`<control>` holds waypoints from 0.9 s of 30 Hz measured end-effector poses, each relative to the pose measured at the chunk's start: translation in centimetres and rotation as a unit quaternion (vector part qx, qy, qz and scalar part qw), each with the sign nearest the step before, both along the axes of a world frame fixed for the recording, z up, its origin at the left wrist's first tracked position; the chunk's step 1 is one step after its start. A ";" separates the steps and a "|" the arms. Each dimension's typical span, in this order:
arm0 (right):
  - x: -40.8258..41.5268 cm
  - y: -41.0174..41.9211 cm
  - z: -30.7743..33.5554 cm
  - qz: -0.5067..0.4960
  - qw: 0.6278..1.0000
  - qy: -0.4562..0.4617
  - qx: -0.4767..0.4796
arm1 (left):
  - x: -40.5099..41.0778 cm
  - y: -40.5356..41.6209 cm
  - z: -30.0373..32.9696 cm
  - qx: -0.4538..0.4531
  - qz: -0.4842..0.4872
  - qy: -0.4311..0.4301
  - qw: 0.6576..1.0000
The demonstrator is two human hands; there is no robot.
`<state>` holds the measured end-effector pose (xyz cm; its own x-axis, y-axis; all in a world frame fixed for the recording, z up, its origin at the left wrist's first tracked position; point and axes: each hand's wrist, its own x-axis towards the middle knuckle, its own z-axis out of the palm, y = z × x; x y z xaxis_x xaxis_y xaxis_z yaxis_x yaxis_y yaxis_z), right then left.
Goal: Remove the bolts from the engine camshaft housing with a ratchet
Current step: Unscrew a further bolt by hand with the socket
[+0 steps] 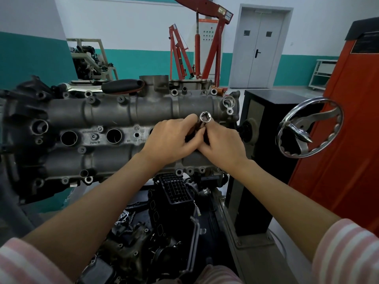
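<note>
Both grips are closed round the ratchet: left hand (pixel 170 138) and right hand (pixel 222 143) hold it above the camshaft housing (pixel 106 111), socket (pixel 205 118) tilted up, apparently being fitted. Bolts (pixel 93 136) remain seated.

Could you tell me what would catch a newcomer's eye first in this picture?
First, the two hands, left hand and right hand, meeting mid-frame around a shiny socket that points up at the camera, above the grey camshaft housing. Next, the chrome handwheel at the right, and the red engine hoist behind.
</note>
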<state>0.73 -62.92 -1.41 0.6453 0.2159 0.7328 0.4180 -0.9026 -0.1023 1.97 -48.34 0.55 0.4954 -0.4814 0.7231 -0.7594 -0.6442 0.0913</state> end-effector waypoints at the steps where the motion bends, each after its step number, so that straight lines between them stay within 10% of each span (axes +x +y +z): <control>1: 0.0 0.0 0.1 0.002 1.000 0.001 0.000 | 0.0 0.0 0.0 -0.002 0.000 0.001 1.000; 27: 0.3 0.0 0.1 -0.033 0.999 0.016 -0.030 | 0.3 0.2 -0.2 -0.023 -0.012 0.009 1.000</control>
